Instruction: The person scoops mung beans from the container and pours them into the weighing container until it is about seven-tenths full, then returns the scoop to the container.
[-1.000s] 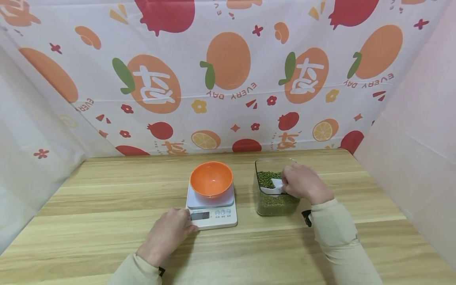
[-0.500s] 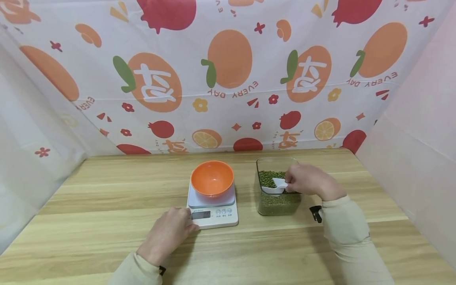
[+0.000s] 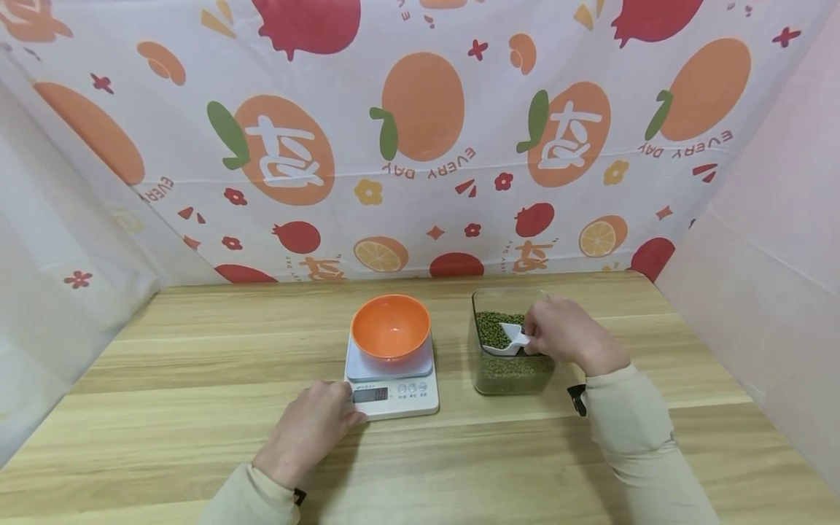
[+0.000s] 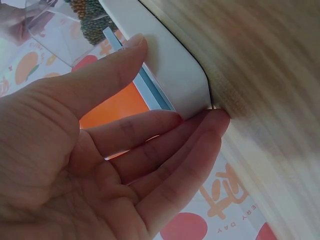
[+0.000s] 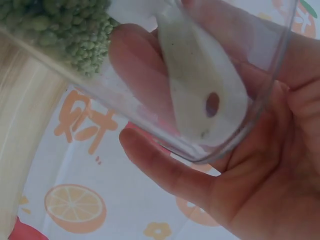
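Note:
In the head view, my right hand (image 3: 569,334) grips a white scoop (image 3: 514,341) inside a clear square container (image 3: 479,364) of green mung beans (image 3: 494,332). The right wrist view shows the scoop's handle (image 5: 202,95), with its hanging hole, through the clear wall; fingers lie on both sides of it. My left hand (image 3: 311,430) holds the front left corner of a white kitchen scale (image 3: 410,405). Its thumb lies on the front edge and its fingers against the side (image 4: 172,70). On the scale's platform rests an orange bowl (image 3: 391,328), with no beans visible in it.
The scale and container stand side by side on a wood-grain table (image 3: 459,467), with a narrow gap between them. Behind them hangs a fruit-print cloth (image 3: 420,197). Pale cloth sides (image 3: 768,292) flank the table.
My right hand first shifts slightly right, then slightly back left. The scoop's angle changes a little inside the container. My left hand stays at the scale, and the bowl keeps its place.

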The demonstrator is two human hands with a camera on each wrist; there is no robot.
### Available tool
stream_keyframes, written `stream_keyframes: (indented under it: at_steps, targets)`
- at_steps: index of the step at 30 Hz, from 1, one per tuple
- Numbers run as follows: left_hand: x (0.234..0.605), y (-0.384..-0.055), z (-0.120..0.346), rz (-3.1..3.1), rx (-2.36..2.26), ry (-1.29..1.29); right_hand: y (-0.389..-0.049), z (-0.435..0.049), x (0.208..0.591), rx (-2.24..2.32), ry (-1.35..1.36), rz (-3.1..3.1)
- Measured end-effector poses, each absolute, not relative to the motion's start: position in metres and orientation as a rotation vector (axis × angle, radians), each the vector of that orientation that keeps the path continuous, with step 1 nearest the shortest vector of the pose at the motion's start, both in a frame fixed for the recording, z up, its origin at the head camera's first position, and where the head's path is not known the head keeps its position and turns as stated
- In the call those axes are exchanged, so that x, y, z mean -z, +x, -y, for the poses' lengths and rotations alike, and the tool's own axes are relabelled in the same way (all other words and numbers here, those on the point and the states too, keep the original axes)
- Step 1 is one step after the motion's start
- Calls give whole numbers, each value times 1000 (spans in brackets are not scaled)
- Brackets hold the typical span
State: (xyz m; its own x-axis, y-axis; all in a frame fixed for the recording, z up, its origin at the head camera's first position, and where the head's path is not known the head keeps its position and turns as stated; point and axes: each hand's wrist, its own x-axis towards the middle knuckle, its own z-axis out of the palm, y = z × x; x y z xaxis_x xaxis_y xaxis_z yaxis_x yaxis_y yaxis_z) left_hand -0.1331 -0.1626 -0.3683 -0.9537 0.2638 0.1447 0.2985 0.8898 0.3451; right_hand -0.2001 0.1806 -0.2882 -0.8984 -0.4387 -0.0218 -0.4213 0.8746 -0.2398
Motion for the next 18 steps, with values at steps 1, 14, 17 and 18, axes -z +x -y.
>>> stream_keyframes:
  at_steps: [1, 14, 17, 18]
  targets:
    - [368, -133, 163, 2962, 565, -443, -200, -181, 289, 358, -685, -2972]
    - [369, -134, 163, 2944, 565, -453, -197, -179, 294, 342, -730, -3018]
    - [369, -134, 162, 2954, 563, -450, -197, -179, 296, 306, -749, -3026]
    - [369, -134, 162, 2958, 562, -448, -197, -178, 297, 296, -752, -3029]
